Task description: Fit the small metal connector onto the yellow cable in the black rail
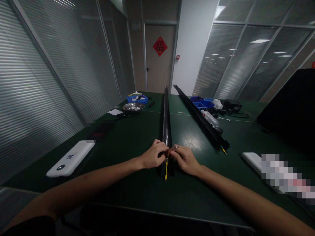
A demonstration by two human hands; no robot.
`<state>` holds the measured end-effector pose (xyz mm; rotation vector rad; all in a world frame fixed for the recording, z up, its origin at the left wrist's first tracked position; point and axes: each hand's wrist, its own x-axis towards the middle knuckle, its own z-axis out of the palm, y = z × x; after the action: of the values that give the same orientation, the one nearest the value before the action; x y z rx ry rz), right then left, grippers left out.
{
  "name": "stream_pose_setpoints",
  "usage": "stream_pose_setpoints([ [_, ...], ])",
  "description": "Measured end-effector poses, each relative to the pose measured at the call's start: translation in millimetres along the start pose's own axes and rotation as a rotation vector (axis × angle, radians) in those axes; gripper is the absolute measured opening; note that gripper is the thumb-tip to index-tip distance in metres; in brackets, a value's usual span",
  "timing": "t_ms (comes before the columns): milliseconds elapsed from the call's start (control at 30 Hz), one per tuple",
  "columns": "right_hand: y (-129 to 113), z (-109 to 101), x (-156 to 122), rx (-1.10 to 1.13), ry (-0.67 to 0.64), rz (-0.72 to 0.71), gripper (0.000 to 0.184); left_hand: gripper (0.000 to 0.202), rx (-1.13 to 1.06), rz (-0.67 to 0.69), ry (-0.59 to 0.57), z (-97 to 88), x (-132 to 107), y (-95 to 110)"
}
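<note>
A long black rail [166, 121] runs away from me down the middle of the table, its near end between my hands. My left hand [155, 154] is closed at the rail's left side, fingers bent over its edge. From the right, my right hand [185, 159] has its thumb and fingers pinched together over the channel, a ring-like shiny spot on one finger. Whatever lies between those fingertips is hidden. Just below them a short yellow wire [166, 170] hangs out of the rail end toward me.
A second black rail [199, 114] lies at right, a green-yellow wire [223, 150] at its end. Beyond it are a plastic bottle [210, 118] and blue bins [203, 104]. A metal bowl [133, 107] and blue basket [137, 99] stand back left. White devices [71, 159] flank me.
</note>
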<state>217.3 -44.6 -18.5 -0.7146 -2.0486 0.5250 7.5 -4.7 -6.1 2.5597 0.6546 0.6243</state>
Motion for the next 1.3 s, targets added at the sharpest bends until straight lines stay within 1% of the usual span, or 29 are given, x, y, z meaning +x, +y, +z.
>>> stream_pose_setpoints([
  [167, -0.7, 1.0, -1.5, -0.037, 0.012, 0.009, 0.023, 0.016, -0.017, -0.006, -0.012, -1.0, 0.2, 0.8],
  [433, -2.3, -2.1, 0.8, -0.001, -0.027, -0.009, 0.027, 0.016, -0.007, -0.009, -0.019, -3.1, 0.8, 3.8],
  [700, -2.0, -0.6, -0.9, -0.044, -0.004, 0.013, 0.023, 0.018, -0.017, -0.017, -0.02, -2.3, 0.8, 3.2],
  [933, -0.7, -0.8, -0.8, -0.03, 0.009, 0.01, 0.026, 0.017, -0.014, -0.021, -0.024, -1.9, 1.2, 2.6],
  [1300, -1.1, -1.0, -0.3, -0.031, -0.006, 0.02, 0.025, 0.019, -0.016, -0.023, -0.028, -2.5, 1.4, 2.9],
])
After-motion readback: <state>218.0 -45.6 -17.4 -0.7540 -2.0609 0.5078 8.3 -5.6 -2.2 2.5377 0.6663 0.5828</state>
